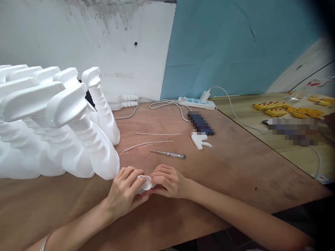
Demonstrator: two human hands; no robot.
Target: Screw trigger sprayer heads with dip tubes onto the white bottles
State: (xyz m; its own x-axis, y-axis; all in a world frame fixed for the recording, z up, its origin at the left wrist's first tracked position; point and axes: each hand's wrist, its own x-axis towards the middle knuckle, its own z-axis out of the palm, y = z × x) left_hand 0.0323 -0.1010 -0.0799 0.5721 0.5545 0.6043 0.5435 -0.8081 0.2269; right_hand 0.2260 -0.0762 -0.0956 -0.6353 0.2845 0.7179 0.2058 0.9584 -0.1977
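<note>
Between my two hands, low over the front of the brown table, is a white plastic spray head [144, 184], its round end facing up. My left hand [127, 190] wraps round one side of it. The fingers of my right hand [167, 182] pinch its other side, and they hide part of it. Just beyond my hands lies a screwdriver [170, 154] with a clear handle. Two thin white tubes [148, 143] rest behind it. A white spray trigger piece [200, 141] lies to the right of them.
White spray bottles [101, 148] crowd the left side, several with heads on. A dark blurred phone [201, 122] and a power strip [196, 103] with cables are at the back. Yellow parts [293, 109] and another blurred device [293, 130] are on the right-hand table.
</note>
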